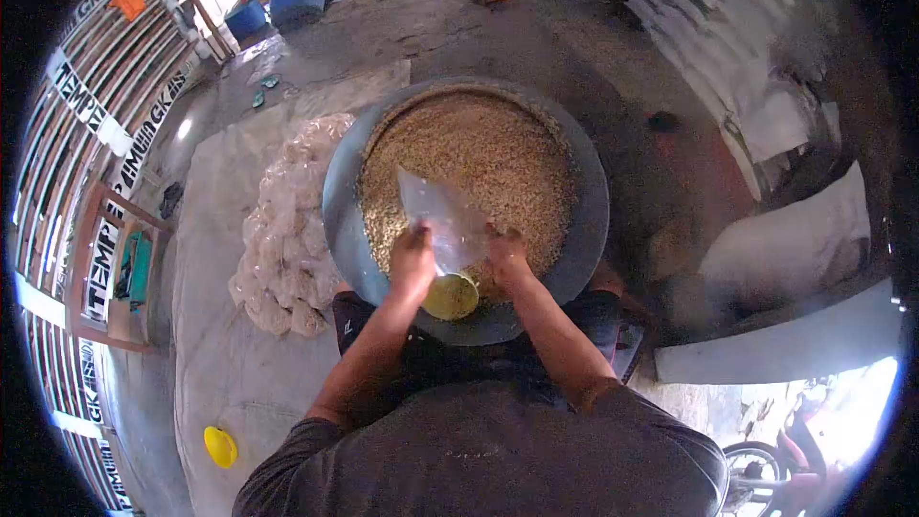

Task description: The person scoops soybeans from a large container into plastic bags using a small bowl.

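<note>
1. Two bare hands share one clear plastic bag [443, 220] over the near part of a wide pan [341, 196]; we see it above the pale, loose grains [479, 158].
2. Grip, left hand [412, 260]: closed on the bag's left edge, thumb uppermost. Grip, right hand [508, 255]: fingers narrowed at the bag's right edge, apparently pinching it.
3. Progress, done: we note a heap of filled bags [287, 239] on the pale sheet [215, 230], left of the pan. We cannot count them; they overlap and glare.
4. Progress, left: grains cover most of the pan's floor, so we judge much of the loose stuff to be unbagged. The bag in hand looks flat and see-through; we make out no clear fill and rate this one as barely begun.
5. Orientation: the bag lies aslant, its long axis running, as best we can tell, from a far-left corner down toward the near right. We cannot tell which end is open.
6. Nearby: a yellow cup [450, 298] sits at the pan's near edge, just beside the left hand; contact between them is unclear to us.
</note>
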`<action>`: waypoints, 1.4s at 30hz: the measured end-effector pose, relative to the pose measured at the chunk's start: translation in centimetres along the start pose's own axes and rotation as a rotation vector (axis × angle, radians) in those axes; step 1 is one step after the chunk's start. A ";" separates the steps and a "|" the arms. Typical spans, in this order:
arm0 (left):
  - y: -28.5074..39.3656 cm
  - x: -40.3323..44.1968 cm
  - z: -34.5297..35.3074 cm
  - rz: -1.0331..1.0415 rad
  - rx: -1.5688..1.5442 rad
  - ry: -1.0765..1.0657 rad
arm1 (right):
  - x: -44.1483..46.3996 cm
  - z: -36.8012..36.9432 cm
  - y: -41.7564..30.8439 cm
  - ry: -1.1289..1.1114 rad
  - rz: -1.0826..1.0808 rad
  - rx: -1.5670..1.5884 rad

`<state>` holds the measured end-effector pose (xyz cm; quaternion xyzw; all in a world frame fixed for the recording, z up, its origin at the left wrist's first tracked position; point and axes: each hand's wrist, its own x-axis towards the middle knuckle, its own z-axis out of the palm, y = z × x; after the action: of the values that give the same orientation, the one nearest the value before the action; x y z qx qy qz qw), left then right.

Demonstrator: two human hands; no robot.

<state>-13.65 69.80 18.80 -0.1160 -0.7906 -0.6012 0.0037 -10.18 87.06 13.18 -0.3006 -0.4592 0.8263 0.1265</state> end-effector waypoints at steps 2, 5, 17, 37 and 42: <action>4.7 1.4 -2.0 -0.010 0.013 -0.035 | 2.0 -3.0 -0.6 -0.233 -0.332 -0.136; 0.1 4.4 -1.9 -0.161 0.427 -0.149 | 2.2 -2.9 -5.4 -0.338 -0.228 -1.105; 6.3 0.4 -8.2 0.151 0.719 -0.642 | -3.7 -2.0 -7.1 -0.976 0.544 0.146; 6.5 -6.5 -8.7 -0.441 -0.608 -0.188 | -7.9 0.4 -2.5 -0.463 0.186 0.374; 6.1 -8.2 -12.0 -0.522 -0.441 -0.114 | -9.6 3.3 0.3 -0.483 0.093 0.236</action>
<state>-6.16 58.45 26.69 0.0585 -0.6438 -0.7307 -0.2195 -4.58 79.99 17.86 -0.0987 -0.3624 0.9267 0.0094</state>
